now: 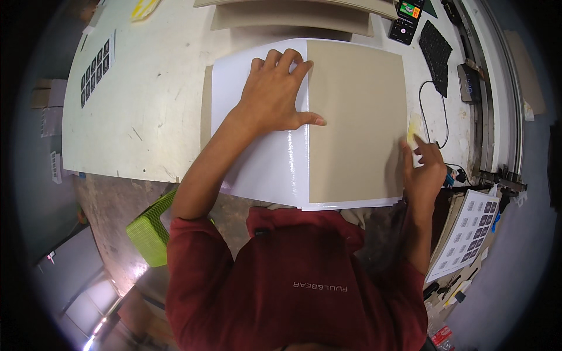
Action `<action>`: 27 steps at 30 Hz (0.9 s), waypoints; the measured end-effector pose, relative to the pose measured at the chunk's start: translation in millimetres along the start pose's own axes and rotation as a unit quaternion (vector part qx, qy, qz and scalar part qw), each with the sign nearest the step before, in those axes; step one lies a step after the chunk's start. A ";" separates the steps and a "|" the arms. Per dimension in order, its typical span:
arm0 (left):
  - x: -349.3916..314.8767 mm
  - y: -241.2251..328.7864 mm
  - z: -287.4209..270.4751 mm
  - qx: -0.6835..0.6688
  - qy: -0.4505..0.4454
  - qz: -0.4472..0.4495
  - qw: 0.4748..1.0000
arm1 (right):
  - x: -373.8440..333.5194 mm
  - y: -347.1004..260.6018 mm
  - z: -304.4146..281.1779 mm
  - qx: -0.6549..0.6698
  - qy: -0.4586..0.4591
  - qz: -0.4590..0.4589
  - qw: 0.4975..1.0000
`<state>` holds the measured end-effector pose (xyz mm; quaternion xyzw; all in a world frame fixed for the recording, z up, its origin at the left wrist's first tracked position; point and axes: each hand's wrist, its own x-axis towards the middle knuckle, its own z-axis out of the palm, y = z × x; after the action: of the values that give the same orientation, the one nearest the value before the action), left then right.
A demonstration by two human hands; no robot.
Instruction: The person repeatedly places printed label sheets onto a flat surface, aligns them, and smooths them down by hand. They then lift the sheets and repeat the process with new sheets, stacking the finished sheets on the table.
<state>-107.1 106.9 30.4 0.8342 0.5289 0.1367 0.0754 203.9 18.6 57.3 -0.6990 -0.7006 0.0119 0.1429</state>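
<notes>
A grey-beige cardboard panel (357,123) lies on a larger white glossy sheet (257,158), whose shiny strip runs along the panel's left edge. My left hand (272,90) rests over the sheet, thumb and forefinger spread apart and their tips against that left edge. At the panel's right edge is my right hand (426,169), its thumb by the edge and its other fingers apart and bent. Just beyond its fingertips lies a small translucent strip with yellow marks (414,126); whether they touch it I cannot tell.
Stacked cardboard (293,17) stands at the table's far side. A phone (406,22), a black textured piece (435,55), a small black device (468,82) and a cable lie at the right. Printed label sheets (96,73) lie left. A green plastic basket (146,234) stands below the table's near edge.
</notes>
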 end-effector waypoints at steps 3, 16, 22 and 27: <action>-0.8 0.5 0.0 0.005 0.016 0.007 1.000 | -7.8 -19.2 3.2 0.106 -0.003 -0.194 0.975; -250.4 16.2 45.1 0.105 0.016 -0.199 0.974 | -24.7 -25.9 15.6 0.164 -0.091 -0.249 0.950; -199.8 47.6 3.1 0.062 0.501 -0.291 0.813 | -26.4 -21.3 16.1 0.189 -0.093 -0.237 0.949; -97.9 59.7 50.8 -0.263 0.281 -0.027 0.922 | -15.0 -6.9 -1.5 0.269 -0.160 -0.216 0.925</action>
<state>-79.5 -6.1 -16.3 0.6971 0.4955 0.4979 0.1438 197.3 3.3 57.5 -0.4544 -0.8187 0.2806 0.2112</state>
